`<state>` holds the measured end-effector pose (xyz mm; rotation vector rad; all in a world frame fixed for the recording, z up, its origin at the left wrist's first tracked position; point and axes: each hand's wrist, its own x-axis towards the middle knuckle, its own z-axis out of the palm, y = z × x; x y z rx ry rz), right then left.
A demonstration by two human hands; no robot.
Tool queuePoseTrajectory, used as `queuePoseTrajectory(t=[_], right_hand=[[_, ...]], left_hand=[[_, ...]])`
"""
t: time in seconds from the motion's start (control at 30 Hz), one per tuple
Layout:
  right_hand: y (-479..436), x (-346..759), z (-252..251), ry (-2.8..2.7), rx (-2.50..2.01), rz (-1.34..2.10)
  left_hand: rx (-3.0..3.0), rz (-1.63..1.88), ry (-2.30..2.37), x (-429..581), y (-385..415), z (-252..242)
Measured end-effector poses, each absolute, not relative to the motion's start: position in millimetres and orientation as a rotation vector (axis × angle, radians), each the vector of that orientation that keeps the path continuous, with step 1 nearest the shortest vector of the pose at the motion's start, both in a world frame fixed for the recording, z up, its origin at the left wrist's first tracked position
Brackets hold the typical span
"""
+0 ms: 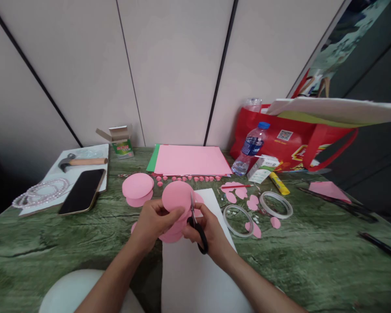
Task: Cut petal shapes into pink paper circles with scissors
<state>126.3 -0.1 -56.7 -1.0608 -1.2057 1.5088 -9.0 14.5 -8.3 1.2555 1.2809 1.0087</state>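
Pinched between the thumb and fingers of my left hand (159,219) is a round pink paper disc (177,194), held up over the table. My right hand (207,226) grips a pair of black-handled scissors (201,238), whose blades point up at the disc's right edge. Whether the blades are cutting into the paper I cannot tell. More pink paper lies under and behind my hands, partly hidden by them. A white sheet (195,278) spreads beneath. Left of my left hand sits a stack of pink discs (137,187).
Pink card sheets (193,160) lie at the back behind a row of small pink pieces (189,178). To the right are tape rolls (238,221), paper petals, a water bottle (249,150) and a red bag (280,139). Leftward lie a phone (83,191) and a hammer (84,161).
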Motion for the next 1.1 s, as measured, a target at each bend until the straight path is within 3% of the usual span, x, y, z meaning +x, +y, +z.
queuePoseTrajectory(t=[0.57, 1.1], right_hand=[[-3.5, 125.2, -48.8, -1.257, -1.094, 1.468], [-0.1, 123.5, -57.7, -1.177, -0.921, 1.532]], left_hand=[[1.268, 0.974, 1.134, -10.1, 14.1, -10.2], [1.268, 0.927, 1.307, -5.8, 10.9, -4.7]])
